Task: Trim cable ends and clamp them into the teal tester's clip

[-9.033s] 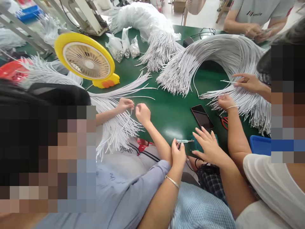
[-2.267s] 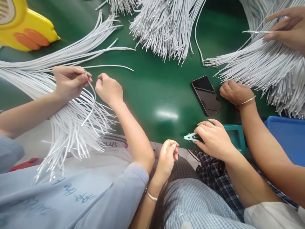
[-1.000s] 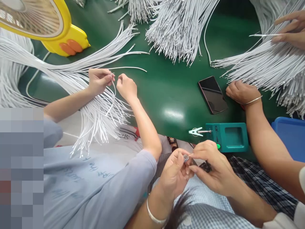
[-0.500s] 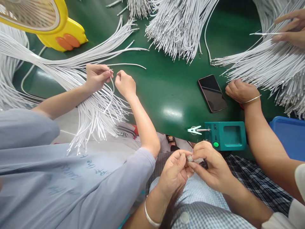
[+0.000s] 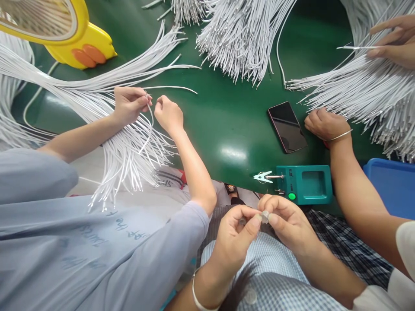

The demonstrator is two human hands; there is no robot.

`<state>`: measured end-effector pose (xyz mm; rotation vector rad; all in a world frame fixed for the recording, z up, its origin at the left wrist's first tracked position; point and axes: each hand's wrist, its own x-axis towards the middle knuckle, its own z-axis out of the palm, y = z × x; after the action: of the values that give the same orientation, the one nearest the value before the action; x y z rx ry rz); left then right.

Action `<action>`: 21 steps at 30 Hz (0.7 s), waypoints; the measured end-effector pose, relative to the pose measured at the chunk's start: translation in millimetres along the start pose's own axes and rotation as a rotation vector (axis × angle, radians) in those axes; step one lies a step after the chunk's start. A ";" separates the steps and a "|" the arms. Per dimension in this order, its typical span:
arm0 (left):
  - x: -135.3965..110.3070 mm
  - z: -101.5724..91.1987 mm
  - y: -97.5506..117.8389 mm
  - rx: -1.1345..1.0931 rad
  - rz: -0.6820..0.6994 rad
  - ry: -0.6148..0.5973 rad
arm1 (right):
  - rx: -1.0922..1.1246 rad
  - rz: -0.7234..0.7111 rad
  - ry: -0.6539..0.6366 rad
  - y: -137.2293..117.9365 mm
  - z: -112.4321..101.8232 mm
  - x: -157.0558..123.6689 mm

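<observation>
Low in the head view, a small greyish-white lump is pinched between my two hands, just in front of my checked clothing. My left hand grips its left side with thumb and forefinger. On the other side, the thumb and fingers of my right hand close on it. What the lump is made of I cannot make out. Just above my right hand stands a green device with a lit green button and a pale clothes-peg-shaped clip on a metal rod.
A phone lies on the green table. Bundles of white cables spread at the back, left and right. Co-workers' hands work at the left and right. A yellow fan and a blue tray flank the table.
My fingers have shifted on the lump, which now shows more plainly and sits slightly further right. The whole view has slid a little to the left.
</observation>
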<state>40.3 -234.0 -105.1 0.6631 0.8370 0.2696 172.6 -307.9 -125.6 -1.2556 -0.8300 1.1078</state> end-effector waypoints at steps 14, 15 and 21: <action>-5.2 11.7 18.1 0.167 0.094 0.049 | 0.235 0.065 -0.129 12.7 7.2 -1.3; -5.1 11.6 18.7 0.161 0.092 0.054 | 0.214 0.060 -0.134 12.8 6.6 -1.9; -4.3 8.3 16.5 0.141 0.079 -0.002 | 0.176 -0.017 -0.081 8.9 7.3 0.3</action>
<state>44.4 -227.0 -87.9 0.8297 0.8341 0.2826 164.2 -305.7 -133.2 -1.0609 -0.7843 1.1977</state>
